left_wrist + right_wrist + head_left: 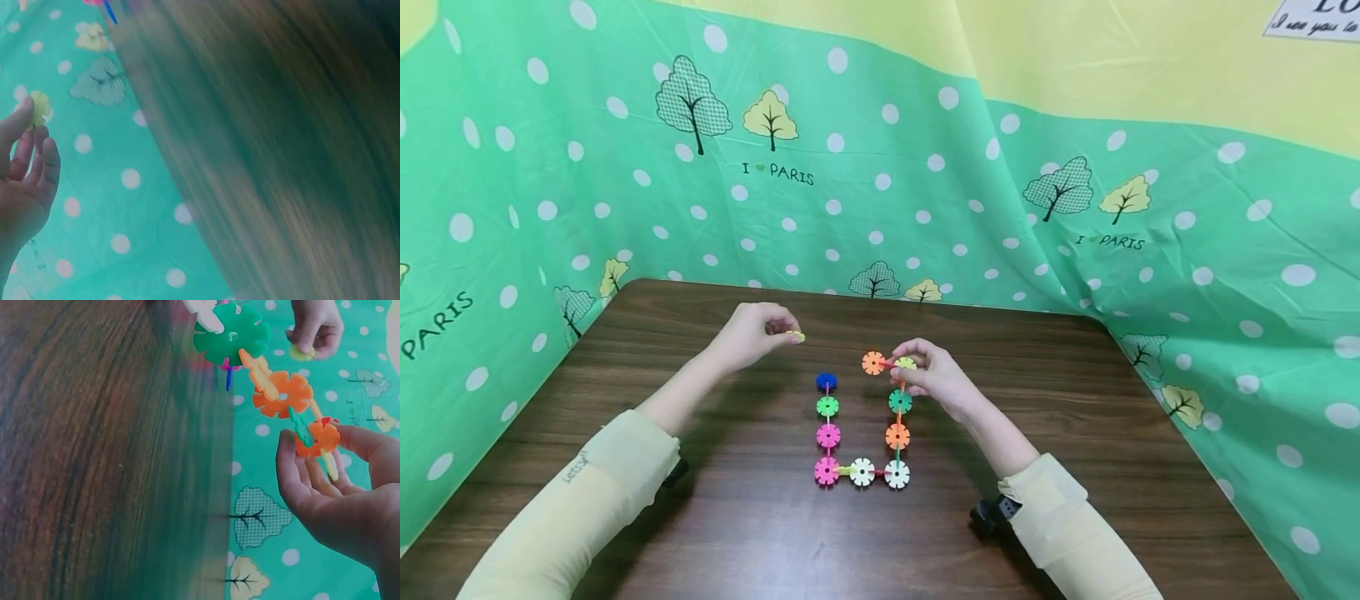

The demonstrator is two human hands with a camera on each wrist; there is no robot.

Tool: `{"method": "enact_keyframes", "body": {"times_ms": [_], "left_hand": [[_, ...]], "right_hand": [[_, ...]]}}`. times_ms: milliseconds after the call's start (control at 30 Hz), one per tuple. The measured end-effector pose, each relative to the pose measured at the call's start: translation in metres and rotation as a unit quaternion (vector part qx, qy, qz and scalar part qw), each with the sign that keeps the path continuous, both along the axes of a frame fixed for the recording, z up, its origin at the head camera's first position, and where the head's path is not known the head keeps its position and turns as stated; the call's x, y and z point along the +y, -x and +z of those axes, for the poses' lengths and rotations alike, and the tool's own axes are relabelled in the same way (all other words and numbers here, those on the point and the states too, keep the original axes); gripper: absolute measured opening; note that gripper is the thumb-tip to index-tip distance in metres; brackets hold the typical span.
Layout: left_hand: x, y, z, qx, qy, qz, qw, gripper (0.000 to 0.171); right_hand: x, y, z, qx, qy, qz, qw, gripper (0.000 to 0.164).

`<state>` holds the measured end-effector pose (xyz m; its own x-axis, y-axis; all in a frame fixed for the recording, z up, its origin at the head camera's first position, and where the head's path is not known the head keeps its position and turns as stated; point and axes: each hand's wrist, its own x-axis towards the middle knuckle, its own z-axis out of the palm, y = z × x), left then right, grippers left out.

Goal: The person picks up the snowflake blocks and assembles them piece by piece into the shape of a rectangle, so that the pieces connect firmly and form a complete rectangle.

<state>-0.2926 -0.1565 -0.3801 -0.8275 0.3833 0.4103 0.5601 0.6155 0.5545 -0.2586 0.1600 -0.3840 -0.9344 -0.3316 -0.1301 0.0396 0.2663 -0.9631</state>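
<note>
My left hand (752,336) pinches a yellow notched plastic snowflake disc (798,337) above the table's far part. In the left wrist view the disc (40,111) sits between thumb and fingertips. Joined snowflake discs form a U-shaped chain, with pink discs (828,436) and a blue disc (826,381) along its left side. White discs (862,472) run across the near side. My right hand (936,379) holds the chain's far right corner, around a yellow-green disc (906,363). An orange disc (873,362) ends that arm, pointing left. Fingers partly hide the joints there.
The dark wooden table (737,517) is backed by a green polka-dot cloth (880,225) hanging along its far and side edges. A small black device (992,515) is at the right sleeve cuff, and another (676,473) shows under the left cuff.
</note>
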Motion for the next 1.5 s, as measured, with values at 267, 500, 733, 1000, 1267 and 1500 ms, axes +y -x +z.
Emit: {"method": "enact_keyframes", "body": {"times_ms": [267, 500, 733, 1000, 1267, 1500], "left_hand": [[0.026, -0.017, 0.003, 0.024, -0.03, 0.013, 0.9992, 0.004], [0.043, -0.028, 0.0, 0.06, -0.044, 0.02, 0.997, 0.004], [0.058, -0.033, -0.005, 0.066, -0.047, 0.025, 0.9964, 0.005], [0.07, -0.033, -0.012, 0.059, -0.06, 0.007, 0.9964, 0.005], [0.076, -0.034, -0.011, 0.062, -0.075, -0.005, 0.9952, 0.004], [0.08, -0.037, -0.007, 0.082, -0.084, -0.012, 0.993, 0.005]], "right_hand": [[-0.005, -0.001, 0.0, 0.068, -0.036, 0.013, 0.997, 0.032], [-0.008, -0.002, -0.003, 0.175, -0.117, 0.014, 0.977, 0.025], [-0.01, -0.003, -0.002, 0.212, -0.131, 0.013, 0.968, 0.023], [-0.011, -0.004, 0.001, 0.204, -0.12, 0.008, 0.972, 0.027], [-0.013, -0.004, 0.002, 0.21, -0.112, 0.012, 0.971, 0.027], [-0.016, -0.004, 0.0, 0.237, -0.106, 0.004, 0.966, 0.029]]}}
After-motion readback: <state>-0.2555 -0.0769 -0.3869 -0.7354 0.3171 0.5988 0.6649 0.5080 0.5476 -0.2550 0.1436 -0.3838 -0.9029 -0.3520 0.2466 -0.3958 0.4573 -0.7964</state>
